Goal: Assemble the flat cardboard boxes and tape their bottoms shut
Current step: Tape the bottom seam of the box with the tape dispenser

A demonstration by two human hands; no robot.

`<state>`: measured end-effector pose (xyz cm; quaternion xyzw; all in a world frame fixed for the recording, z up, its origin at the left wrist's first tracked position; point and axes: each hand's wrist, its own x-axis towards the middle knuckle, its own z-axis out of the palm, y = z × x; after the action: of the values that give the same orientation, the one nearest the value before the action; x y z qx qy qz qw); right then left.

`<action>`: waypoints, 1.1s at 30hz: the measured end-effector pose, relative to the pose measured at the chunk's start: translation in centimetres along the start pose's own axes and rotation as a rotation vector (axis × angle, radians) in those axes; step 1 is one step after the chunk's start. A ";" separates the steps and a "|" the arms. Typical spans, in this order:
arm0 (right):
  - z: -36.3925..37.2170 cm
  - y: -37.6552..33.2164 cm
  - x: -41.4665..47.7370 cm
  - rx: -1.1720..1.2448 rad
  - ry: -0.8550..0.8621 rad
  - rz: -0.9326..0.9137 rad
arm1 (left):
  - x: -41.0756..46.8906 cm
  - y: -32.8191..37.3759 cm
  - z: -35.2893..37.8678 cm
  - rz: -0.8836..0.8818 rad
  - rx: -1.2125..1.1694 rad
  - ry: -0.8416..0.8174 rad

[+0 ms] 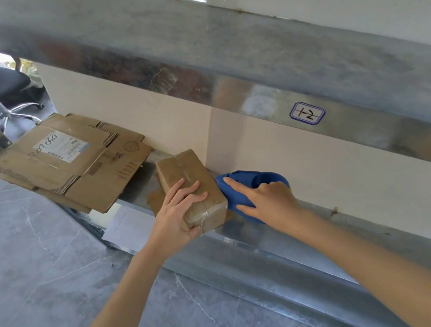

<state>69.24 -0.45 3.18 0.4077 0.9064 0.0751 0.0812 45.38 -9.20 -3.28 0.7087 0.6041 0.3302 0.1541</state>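
1. Left hand [180, 214]: fingers curled over the top of the small box [194, 190], thumb at its near end. The box rests on the metal ledge [247, 244], with its seam already taped.
2. Right hand [271, 200]: holds the blue tape dispenser [255, 185] just beside the box, index finger stretched along the top. Risk: a pull could drag the light box off the ledge or skew the tape.
3. Flat cardboard stack [72, 165]: white shipping label [61, 146], handwriting unclear.
4. Rail sticker [307, 113]: blue border, reads roughly "+2".
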 end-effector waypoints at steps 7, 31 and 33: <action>3.2 0.6 0.5 0.240 0.052 0.125 | -0.2 0.0 -0.3 -0.015 -0.004 -0.017; 10.8 6.4 -4.6 0.765 0.152 0.373 | -0.2 1.1 -0.2 -0.063 -0.034 0.015; 10.6 6.2 -4.7 0.726 0.138 0.389 | -0.2 1.1 -0.2 -0.062 -0.035 0.008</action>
<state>79.08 0.85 -5.52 0.5674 0.7835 -0.2081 -0.1442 46.04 -9.66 -2.52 0.6856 0.6205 0.3387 0.1741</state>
